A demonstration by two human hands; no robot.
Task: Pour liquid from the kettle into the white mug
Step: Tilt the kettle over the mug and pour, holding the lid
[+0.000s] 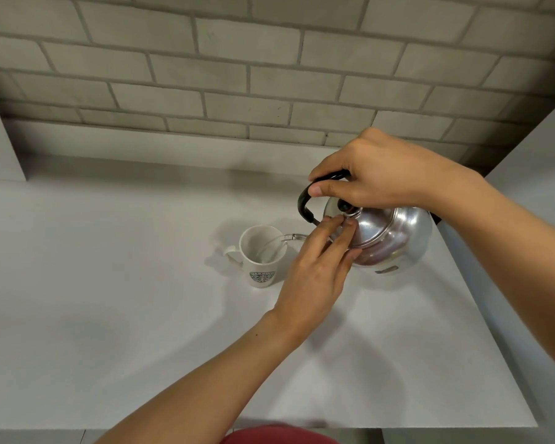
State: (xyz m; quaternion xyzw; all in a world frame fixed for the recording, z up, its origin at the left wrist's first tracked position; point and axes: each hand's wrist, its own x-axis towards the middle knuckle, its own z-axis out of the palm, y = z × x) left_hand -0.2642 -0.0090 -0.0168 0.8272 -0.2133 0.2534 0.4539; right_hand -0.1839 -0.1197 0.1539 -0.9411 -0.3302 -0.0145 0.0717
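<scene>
A shiny metal kettle is tilted to the left above the white table. My right hand grips its black handle from above. My left hand presses its fingertips on the kettle's lid, beside the black knob. A clear stream of water runs from the spout into the white mug, which stands upright just left of the kettle, its handle pointing left and a round green logo on its front. My left hand hides part of the spout.
A grey brick wall rises behind the table. The table's right edge runs diagonally close past the kettle. A pale panel stands at the far left. Red clothing shows at the bottom.
</scene>
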